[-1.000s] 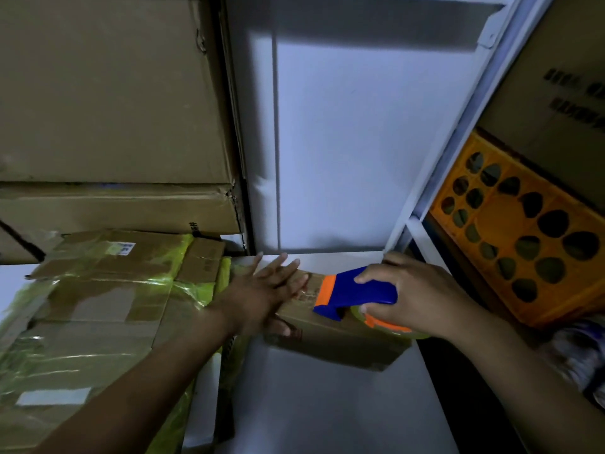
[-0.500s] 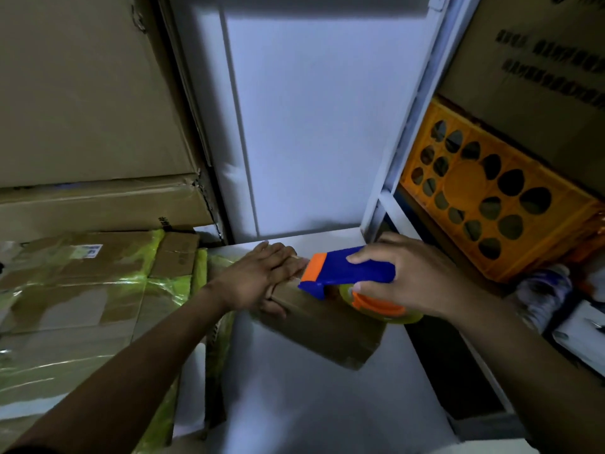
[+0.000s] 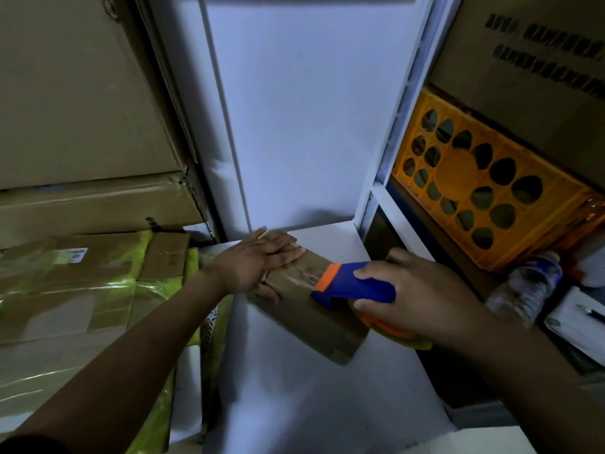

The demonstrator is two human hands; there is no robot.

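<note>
Left hand (image 3: 258, 260) lies flat, fingers straight, pinning the far end of a box (image 3: 304, 322) on a white table (image 3: 294, 404). The tape gun (image 3: 353, 285) rides the lid, clasped in the right hand (image 3: 422, 296). Tape appears laid partway, with the near stretch left. Half a second earlier the gun sat closer to the left fingers.

- tape dispenser (image 3: 355, 285) is blue with an orange tip
- small box (image 3: 314, 317) plain brown cardboard
- crate (image 3: 484, 188) orange-yellow, round holes all over
- parcels (image 3: 75, 290) brown under shiny yellow-green wrap
</note>
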